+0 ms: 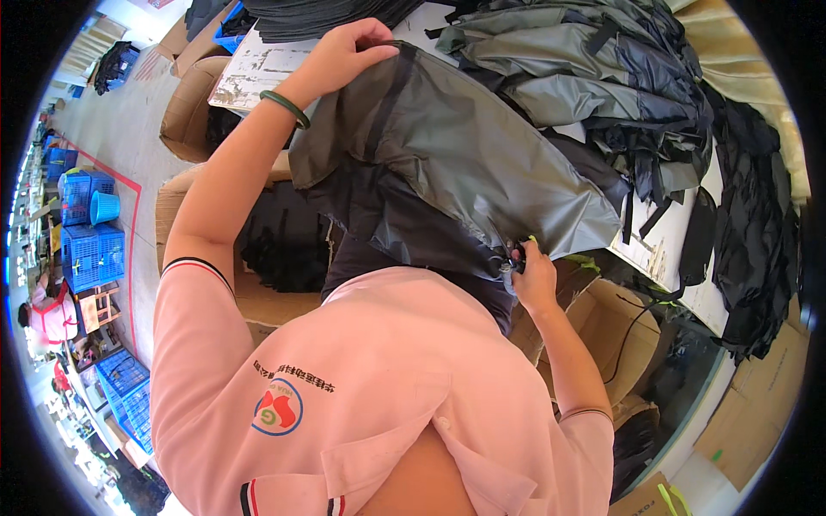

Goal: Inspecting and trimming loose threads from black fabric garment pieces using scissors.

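Note:
A large grey coated-fabric piece [482,155] with dark straps and black lining hangs across my lap and the table's near edge. My left hand [354,53] is raised at the far left, its thumb and fingers pinching the top corner of this fabric by a black strap. Lower right, my right hand [535,277] is closed round a pair of scissors [509,258], whose thin blades point up and left against the fabric's near edge. Whether the blades touch the cloth I cannot tell. The fabric's underside is mostly hidden.
A heap of grey and black fabric pieces [585,77] covers the white worn table [658,249]. Stacked black sheets [331,19] lie at the back. Open cardboard boxes [194,107] stand left; another [594,322] is at right. Blue crates [93,258] line the far-left floor.

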The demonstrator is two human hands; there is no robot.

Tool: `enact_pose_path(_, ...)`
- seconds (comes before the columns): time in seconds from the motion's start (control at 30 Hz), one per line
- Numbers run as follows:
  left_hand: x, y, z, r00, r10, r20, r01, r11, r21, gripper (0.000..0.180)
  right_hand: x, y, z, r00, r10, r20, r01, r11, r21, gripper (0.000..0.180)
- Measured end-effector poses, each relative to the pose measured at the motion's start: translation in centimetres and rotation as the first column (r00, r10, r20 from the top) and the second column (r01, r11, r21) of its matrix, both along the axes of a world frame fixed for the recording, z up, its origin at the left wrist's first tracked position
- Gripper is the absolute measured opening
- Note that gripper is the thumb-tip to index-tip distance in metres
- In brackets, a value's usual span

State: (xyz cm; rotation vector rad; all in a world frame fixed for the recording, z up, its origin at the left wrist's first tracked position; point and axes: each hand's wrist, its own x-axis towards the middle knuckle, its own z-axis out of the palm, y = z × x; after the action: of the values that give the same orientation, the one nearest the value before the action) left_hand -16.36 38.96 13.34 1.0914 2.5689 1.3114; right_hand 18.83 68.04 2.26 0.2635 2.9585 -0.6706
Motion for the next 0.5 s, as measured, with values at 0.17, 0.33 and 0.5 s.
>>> enact_pose_path(0.17, 4.9, 1.4, 0.0, 0.786, -0.015, -0.618, 0.041, 0.999, 0.028, 0.027, 0.5, 0.4, -0.2, 0.994, -0.098, -0.041, 0.081, 0.95, -0.301, 0.039)
enact_pose_path(0.33, 13.9, 3.7, -3.9, 0.768, -0.568, -0.295, 0.543, 0.822, -0.17, 0.045, 0.5, 0.9, 2.7, 0.985, -0.17, 0.038, 0.154, 0.75, -0.643, 0.024)
enact_pose_path(0.5, 19.4, 5.3, -7.5, 0.772, -0.619, -0.144, 0.522, 0.746, -0.413, 0.086, -0.4, -0.2, 5.8, 0.985, -0.169, 0.047, 0.14, 0.6, -0.788, 0.02)
